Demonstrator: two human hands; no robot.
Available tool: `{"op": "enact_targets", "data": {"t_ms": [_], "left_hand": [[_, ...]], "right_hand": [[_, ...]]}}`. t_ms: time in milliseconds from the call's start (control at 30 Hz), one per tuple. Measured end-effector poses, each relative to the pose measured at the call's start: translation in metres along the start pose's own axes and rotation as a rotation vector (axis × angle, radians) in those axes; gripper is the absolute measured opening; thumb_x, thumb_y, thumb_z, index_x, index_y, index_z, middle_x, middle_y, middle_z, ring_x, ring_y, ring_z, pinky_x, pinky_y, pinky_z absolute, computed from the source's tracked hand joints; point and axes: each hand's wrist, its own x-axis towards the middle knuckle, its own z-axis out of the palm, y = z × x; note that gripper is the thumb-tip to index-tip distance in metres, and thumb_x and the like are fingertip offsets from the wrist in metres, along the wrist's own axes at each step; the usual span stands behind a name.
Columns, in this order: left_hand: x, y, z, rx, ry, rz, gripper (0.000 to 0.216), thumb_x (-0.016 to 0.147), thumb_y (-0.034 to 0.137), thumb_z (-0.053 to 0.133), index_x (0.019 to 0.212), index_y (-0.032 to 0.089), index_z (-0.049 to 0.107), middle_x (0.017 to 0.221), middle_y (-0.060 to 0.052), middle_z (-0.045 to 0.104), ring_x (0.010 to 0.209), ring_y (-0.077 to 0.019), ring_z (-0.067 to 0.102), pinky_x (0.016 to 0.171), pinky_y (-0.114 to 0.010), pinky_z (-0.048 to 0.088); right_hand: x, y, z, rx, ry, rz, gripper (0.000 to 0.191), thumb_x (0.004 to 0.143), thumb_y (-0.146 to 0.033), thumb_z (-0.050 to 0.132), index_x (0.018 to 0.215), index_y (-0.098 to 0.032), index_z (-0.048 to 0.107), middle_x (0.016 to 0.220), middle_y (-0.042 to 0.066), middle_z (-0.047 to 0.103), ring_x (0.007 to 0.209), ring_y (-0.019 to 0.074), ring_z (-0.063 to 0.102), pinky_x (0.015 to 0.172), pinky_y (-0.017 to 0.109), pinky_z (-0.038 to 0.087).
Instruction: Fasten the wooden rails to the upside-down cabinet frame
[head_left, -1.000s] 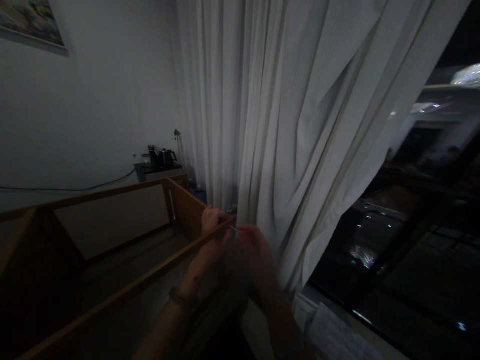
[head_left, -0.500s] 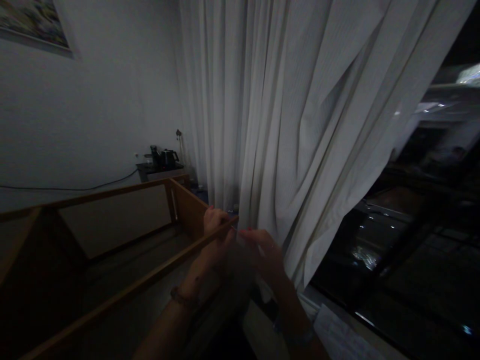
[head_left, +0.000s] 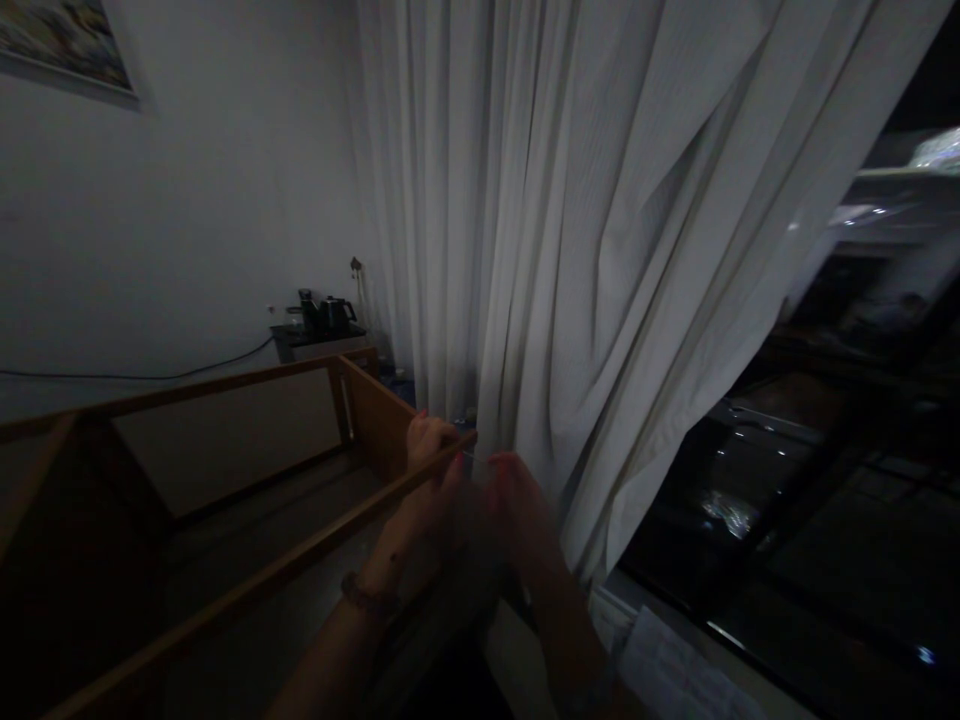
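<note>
A wooden frame with open compartments stretches from the lower left to the middle of the head view. Around its near corner wraps my left hand, fingers on the far side and thumb on the near side of the rail. Just right of that corner, my right hand is closed in a pinch. A thin, pale metal rod runs from its fingertips toward the corner; it may be a hex key, but dimness and blur hide its shape. Whether its tip sits in the wood I cannot tell.
A long white curtain hangs right behind my hands. Dark window glass lies to the right. At the back, a small cabinet bears a black kettle. A black cable runs along the wall. Pale sheets lie lower right.
My right hand has turned, its fingers curling more upright and drawing slightly away from the corner. The left hand keeps its place on the frame.
</note>
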Motion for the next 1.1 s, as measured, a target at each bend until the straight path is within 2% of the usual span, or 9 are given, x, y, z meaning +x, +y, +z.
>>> {"op": "enact_targets", "data": {"t_ms": [100, 200, 367, 467, 567, 667, 767, 900, 1100], "left_hand": [[0.000, -0.002, 0.001, 0.001, 0.015, 0.019, 0.007, 0.084, 0.025, 0.041, 0.087, 0.024, 0.047, 0.080, -0.001, 0.054, 0.086, -0.0231, 0.050, 0.100, -0.046, 0.038], [0.001, -0.002, 0.001, 0.001, 0.030, 0.036, 0.006, 0.084, 0.025, 0.041, 0.086, 0.024, 0.047, 0.079, -0.001, 0.054, 0.084, -0.0224, 0.050, 0.099, -0.045, 0.039], [0.001, -0.001, 0.001, 0.001, 0.022, 0.032, 0.007, 0.086, 0.025, 0.040, 0.086, 0.024, 0.047, 0.080, -0.001, 0.055, 0.085, -0.0219, 0.051, 0.099, -0.044, 0.040], [0.002, 0.000, 0.001, 0.012, 0.020, 0.041, 0.008, 0.087, 0.025, 0.039, 0.085, 0.024, 0.046, 0.079, -0.001, 0.054, 0.084, -0.0219, 0.051, 0.099, -0.044, 0.040], [0.003, 0.001, 0.000, 0.016, 0.039, 0.057, 0.006, 0.086, 0.024, 0.040, 0.085, 0.024, 0.046, 0.078, 0.000, 0.053, 0.083, -0.0215, 0.051, 0.099, -0.044, 0.040], [0.003, 0.001, 0.000, 0.003, 0.046, 0.046, 0.005, 0.085, 0.024, 0.042, 0.085, 0.024, 0.047, 0.079, -0.001, 0.053, 0.083, -0.0213, 0.050, 0.099, -0.044, 0.040], [0.002, 0.001, 0.000, -0.016, 0.029, 0.038, 0.006, 0.084, 0.024, 0.042, 0.085, 0.024, 0.047, 0.079, -0.001, 0.054, 0.083, -0.0217, 0.051, 0.098, -0.045, 0.040], [0.003, 0.002, -0.001, 0.010, 0.014, 0.023, 0.006, 0.079, 0.024, 0.046, 0.086, 0.025, 0.047, 0.077, 0.000, 0.054, 0.083, -0.0227, 0.051, 0.099, -0.046, 0.039], [0.003, 0.003, -0.001, 0.029, 0.007, 0.024, 0.008, 0.080, 0.022, 0.048, 0.087, 0.024, 0.046, 0.080, 0.000, 0.054, 0.085, -0.0221, 0.051, 0.099, -0.046, 0.039]], "right_hand": [[-0.003, 0.003, 0.005, 0.160, -0.057, 0.068, 0.031, 0.093, -0.053, 0.053, 0.099, -0.026, 0.066, 0.063, -0.005, 0.043, 0.057, 0.0128, 0.047, 0.064, 0.028, 0.053], [-0.006, -0.005, 0.009, 0.134, -0.091, 0.061, 0.032, 0.096, -0.052, 0.047, 0.103, -0.027, 0.066, 0.065, -0.004, 0.042, 0.059, 0.0142, 0.047, 0.066, 0.030, 0.054], [-0.013, -0.022, 0.018, -0.157, -0.022, -0.060, 0.036, 0.100, -0.051, 0.039, 0.113, -0.027, 0.062, 0.068, -0.003, 0.049, 0.063, 0.0150, 0.053, 0.065, 0.028, 0.050], [-0.012, -0.020, 0.019, -0.425, 0.002, -0.211, 0.032, 0.102, -0.043, 0.038, 0.123, -0.026, 0.056, 0.093, 0.003, 0.062, 0.085, 0.0172, 0.061, 0.076, 0.030, 0.052], [-0.008, -0.013, 0.015, -0.633, 0.028, -0.366, 0.030, 0.102, -0.033, 0.038, 0.127, -0.024, 0.051, 0.116, 0.008, 0.062, 0.107, 0.0206, 0.060, 0.092, 0.036, 0.049], [-0.006, -0.012, 0.007, -0.701, 0.032, -0.377, 0.029, 0.101, -0.028, 0.038, 0.127, -0.023, 0.049, 0.107, 0.007, 0.066, 0.098, 0.0196, 0.064, 0.087, 0.035, 0.051], [-0.009, -0.016, -0.002, -0.733, 0.012, -0.355, 0.025, 0.101, -0.030, 0.039, 0.119, -0.023, 0.056, 0.094, 0.003, 0.067, 0.085, 0.0174, 0.066, 0.078, 0.030, 0.052], [-0.010, -0.019, -0.008, -0.757, 0.012, -0.328, 0.026, 0.102, -0.032, 0.040, 0.112, -0.023, 0.062, 0.086, 0.001, 0.070, 0.079, 0.0167, 0.068, 0.072, 0.027, 0.052], [-0.006, -0.021, -0.010, -0.927, 0.004, -0.471, 0.031, 0.100, -0.023, 0.040, 0.123, -0.025, 0.061, 0.112, 0.006, 0.070, 0.103, 0.0206, 0.066, 0.091, 0.035, 0.051]]}}
